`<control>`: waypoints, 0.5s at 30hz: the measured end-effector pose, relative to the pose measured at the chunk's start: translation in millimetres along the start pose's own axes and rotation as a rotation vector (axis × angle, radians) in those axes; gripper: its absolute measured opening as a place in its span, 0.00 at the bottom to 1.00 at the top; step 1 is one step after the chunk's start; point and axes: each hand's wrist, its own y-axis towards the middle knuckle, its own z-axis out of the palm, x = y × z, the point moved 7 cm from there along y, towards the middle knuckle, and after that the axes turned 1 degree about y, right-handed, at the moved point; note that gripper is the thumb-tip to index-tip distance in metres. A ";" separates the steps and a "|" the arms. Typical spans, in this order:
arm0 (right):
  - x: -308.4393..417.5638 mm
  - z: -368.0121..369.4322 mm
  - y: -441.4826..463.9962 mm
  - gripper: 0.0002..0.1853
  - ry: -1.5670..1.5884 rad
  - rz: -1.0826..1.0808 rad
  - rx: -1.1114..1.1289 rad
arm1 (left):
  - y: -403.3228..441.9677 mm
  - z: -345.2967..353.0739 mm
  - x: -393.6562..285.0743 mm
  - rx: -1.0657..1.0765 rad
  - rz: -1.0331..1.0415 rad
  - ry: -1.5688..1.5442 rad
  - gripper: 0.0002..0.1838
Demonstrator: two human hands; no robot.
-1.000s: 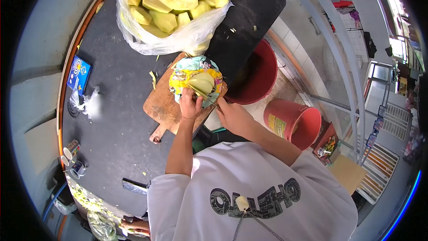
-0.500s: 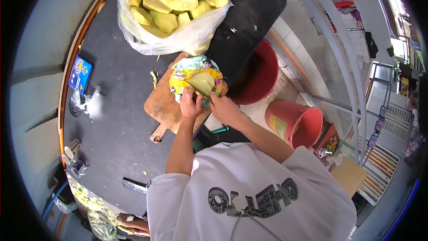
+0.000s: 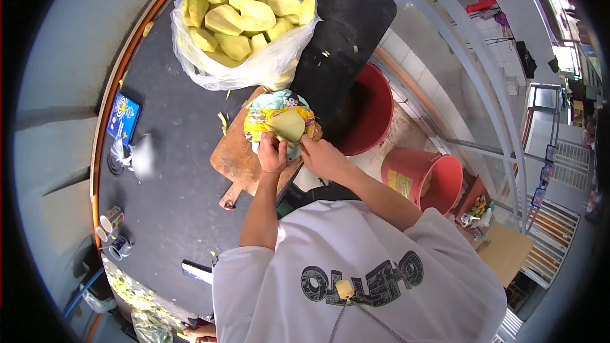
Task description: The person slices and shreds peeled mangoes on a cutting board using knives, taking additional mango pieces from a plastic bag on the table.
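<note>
A pale yellow-green peeled piece (image 3: pixel 289 125) is held over a colourful yellow and light-blue wrapped bundle, which rests on a wooden board (image 3: pixel 238 162). My left hand (image 3: pixel 272 155) grips the lower left edge of this piece. Close beside it on the right, my right hand (image 3: pixel 323 159) is closed around a knife, whose blade is mostly hidden at the lower edge of the piece. Beyond the board, a clear plastic bag (image 3: pixel 254 67) is filled with several similar peeled pieces (image 3: pixel 257 15).
On the dark table (image 3: pixel 165 197) lie a blue box (image 3: pixel 123 118), cups (image 3: pixel 112 219) and a phone (image 3: pixel 197 271). Two red buckets (image 3: pixel 375 114) stand to the right. Another person's hand (image 3: pixel 202 332) is at the bottom left, near peelings (image 3: pixel 136 295).
My right hand has moved left and closer to my left hand, and the knife blade shows less. The piece is tilted differently. The whole view has shifted slightly.
</note>
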 end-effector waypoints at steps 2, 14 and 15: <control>2.8 -15.9 -2.1 0.13 0.015 -0.026 -0.022 | 1.8 1.0 -1.5 -0.009 -0.007 0.019 0.19; -90.3 -64.4 -59.1 0.16 0.114 0.184 -0.244 | 33.5 7.1 -72.3 0.040 -0.138 0.519 0.31; -92.5 -68.5 -63.3 0.16 0.125 0.182 -0.271 | 38.6 11.9 -91.2 0.049 0.009 0.584 0.33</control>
